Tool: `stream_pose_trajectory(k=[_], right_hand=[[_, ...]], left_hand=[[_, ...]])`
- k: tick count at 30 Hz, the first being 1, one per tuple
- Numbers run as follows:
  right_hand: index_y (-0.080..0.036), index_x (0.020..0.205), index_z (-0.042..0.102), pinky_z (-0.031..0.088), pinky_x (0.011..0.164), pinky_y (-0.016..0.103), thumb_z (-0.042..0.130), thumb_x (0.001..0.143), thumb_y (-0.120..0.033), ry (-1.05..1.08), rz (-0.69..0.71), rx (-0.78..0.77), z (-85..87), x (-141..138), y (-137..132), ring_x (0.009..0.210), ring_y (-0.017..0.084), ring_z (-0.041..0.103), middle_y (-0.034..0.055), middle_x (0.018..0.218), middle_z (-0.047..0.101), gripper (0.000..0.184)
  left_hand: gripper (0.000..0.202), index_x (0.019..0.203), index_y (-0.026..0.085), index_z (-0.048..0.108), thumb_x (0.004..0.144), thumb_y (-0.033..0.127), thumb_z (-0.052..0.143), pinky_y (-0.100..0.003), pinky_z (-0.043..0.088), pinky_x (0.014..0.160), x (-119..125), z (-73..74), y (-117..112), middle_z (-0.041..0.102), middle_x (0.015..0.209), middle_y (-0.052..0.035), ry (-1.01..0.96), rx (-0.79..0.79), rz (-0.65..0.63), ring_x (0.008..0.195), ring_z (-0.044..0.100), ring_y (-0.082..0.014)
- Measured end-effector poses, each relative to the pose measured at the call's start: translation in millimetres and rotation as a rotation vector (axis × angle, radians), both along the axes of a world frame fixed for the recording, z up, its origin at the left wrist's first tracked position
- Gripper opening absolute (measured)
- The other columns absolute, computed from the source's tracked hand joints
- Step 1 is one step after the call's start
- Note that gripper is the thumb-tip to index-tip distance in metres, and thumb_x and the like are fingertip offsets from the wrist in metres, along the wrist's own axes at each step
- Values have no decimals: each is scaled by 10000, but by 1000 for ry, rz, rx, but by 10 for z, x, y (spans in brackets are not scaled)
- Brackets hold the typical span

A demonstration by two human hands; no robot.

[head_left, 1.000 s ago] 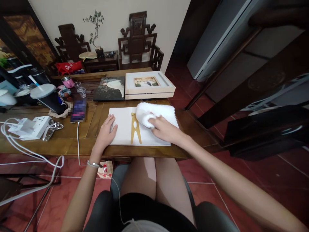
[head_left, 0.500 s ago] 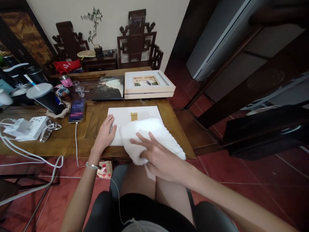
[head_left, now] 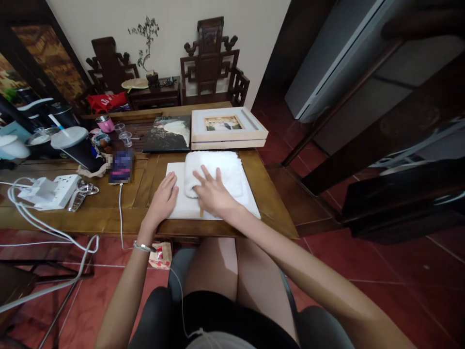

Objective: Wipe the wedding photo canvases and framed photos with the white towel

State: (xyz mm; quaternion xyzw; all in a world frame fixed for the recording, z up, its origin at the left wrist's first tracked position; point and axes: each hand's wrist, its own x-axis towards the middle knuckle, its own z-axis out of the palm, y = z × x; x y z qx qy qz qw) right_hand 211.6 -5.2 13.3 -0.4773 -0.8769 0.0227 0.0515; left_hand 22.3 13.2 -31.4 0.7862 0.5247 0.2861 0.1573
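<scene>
Right hand [head_left: 212, 194] spread flat, fingers splayed, pressing down on white towel [head_left: 214, 173]; left hand [head_left: 163, 198] open, palm down on white board [head_left: 178, 206] at 9 o'clock of towel. Towel folded, lying on board near desk [head_left: 145, 213] front edge. Soft, light, limp (likely to bunch if pushed) — best gripped at a folded edge. Board stiff, thin, probably scuffable. No readable writing; phone [head_left: 121, 166] screen blurred.
</scene>
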Motion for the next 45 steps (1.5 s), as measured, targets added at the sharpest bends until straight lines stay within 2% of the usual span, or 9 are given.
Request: stream_pose_trajectory(k=[8,12,17,20,24,30,37,41,45], right_hand=[[-137,794,682,204,1097,660,460,700,-7,182,301,-167,183,314,-806,1412,355,238,168,1420,477,274],[-120,942,666,252,1093,622,448,696,0,165,201,-210,231,292,-448,1408,320,270,171,1400,500,350],[-76,1165,619,239,1026,716,436,773,-36,47,-59,-75,131,-45,157,1398,425,220,212,1467,394,435],[-67,1202,617,196,1012,752,427,805,-58,3,-110,-15,79,-273,229,1383,479,206,237,1483,350,439],[-80,1077,691,162,1068,709,454,787,-55,-7,201,8,37,-327,-40,1396,456,187,201,1499,345,376],[-145,828,717,155,1165,561,486,686,-51,164,509,-92,120,153,-490,1407,307,273,119,1400,515,288],[-135,960,701,394,1058,444,454,684,-29,100,110,-98,252,362,-83,1317,295,438,150,1341,564,386],[-120,1070,671,466,893,399,421,783,-92,121,-78,-118,279,93,428,1140,334,577,175,1227,633,381],[-140,1068,670,456,851,327,420,823,-137,154,-51,-167,359,-334,770,1052,293,615,138,1148,676,350]], left_hand=[[448,1284,81,540,945,286,331,-438,284,1155,-22,-6,50,480,1423,-170,4,56,-11,1364,392,-237],[488,1351,82,478,964,315,294,-448,237,1173,8,-8,26,419,1474,-155,-26,7,-58,1413,307,-228],[528,1339,83,502,962,398,310,-420,216,1179,21,25,7,443,1457,-150,-127,-51,-24,1410,315,-224],[539,1368,140,479,966,455,307,-403,257,1162,17,59,20,465,1447,-118,-326,-95,35,1373,386,-216],[580,1409,188,423,967,532,274,-374,238,1168,29,114,28,414,1490,-82,-541,-52,123,1392,352,-202],[644,1414,117,410,983,520,151,-399,211,1183,90,135,-11,377,1505,-120,-408,-10,100,1410,315,-213],[516,1354,107,490,980,381,263,-433,225,1176,112,53,16,445,1459,-124,-122,-39,6,1399,336,-218],[449,1286,104,566,930,303,379,-428,265,1163,62,46,61,498,1416,-126,-78,-23,-15,1369,392,-231],[409,1233,131,613,896,278,435,-416,313,1143,28,78,72,561,1362,-106,-94,-23,-23,1327,453,-236]])
